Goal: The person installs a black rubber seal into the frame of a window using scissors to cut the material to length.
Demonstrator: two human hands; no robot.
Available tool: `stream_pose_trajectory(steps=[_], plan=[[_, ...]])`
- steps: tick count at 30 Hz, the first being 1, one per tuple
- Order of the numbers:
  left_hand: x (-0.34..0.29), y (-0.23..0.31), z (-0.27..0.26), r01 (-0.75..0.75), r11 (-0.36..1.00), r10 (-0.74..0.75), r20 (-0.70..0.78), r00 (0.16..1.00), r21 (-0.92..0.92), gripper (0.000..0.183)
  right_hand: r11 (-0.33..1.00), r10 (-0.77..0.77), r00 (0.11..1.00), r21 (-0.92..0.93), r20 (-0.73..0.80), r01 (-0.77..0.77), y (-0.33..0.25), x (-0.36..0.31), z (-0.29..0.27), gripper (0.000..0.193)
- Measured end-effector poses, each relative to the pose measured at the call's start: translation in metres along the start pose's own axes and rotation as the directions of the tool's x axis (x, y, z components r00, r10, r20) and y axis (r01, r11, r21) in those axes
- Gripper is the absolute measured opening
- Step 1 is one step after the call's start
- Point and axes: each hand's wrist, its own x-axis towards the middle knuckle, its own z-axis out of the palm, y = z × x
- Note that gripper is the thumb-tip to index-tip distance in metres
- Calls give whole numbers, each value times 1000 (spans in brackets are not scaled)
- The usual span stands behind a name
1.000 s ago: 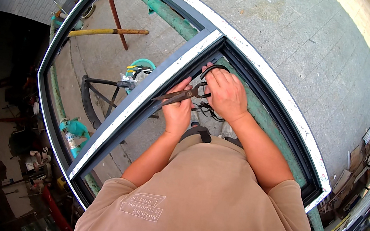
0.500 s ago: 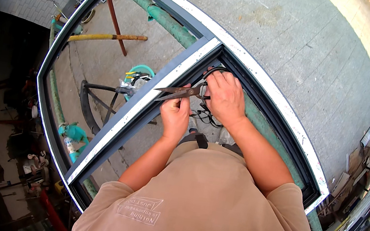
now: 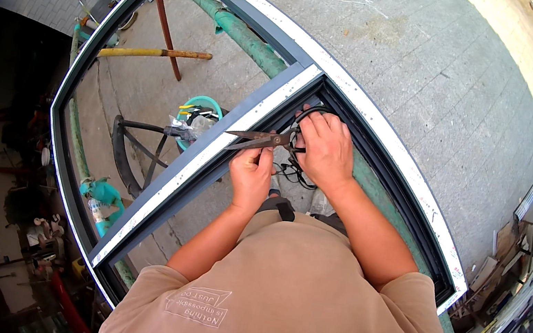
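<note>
— What has changed for us at the window frame [image 3: 383,133]?

— Our scissors [image 3: 258,140] have swung level, blades now parted and pointing left, off the black rubber strip [image 3: 308,114] in the frame's corner.

— And our hands?

— Our left hand [image 3: 251,176] is closed round the scissor handles. Our right hand [image 3: 327,149] presses the strip down, fingers curled; probably pinching it, though we can't be sure.

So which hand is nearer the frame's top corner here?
Right. The right hand presses black rubber strip just below that frame corner; the left hand, gripping the scissors, sits lower by the central bar.
</note>
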Motion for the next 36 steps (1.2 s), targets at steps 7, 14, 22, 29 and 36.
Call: stream_pose_trajectory(steps=[7,14,22,29,36], plan=[[-1,8,3,5,1000,-4,12,1000,-8,24,1000,-21,999,10,41,21,-1,2,-5,42],[-4,2,-1,49,998,-48,43,998,-24,23,1000,-27,1000,11,15,27,-1,3,-3,37],[-25,-16,-23,385,895,-344,201,917,-224,22,1000,-25,1000,-1,-7,25,-1,3,-1,34],[-25,-17,-34,257,965,-254,60,965,-46,20,999,-31,1000,-7,-4,31,-2,3,-1,36],[-35,12,-21,260,955,-268,-41,963,-144,16,988,-154,984,32,84,152,0,-5,-4,54]])
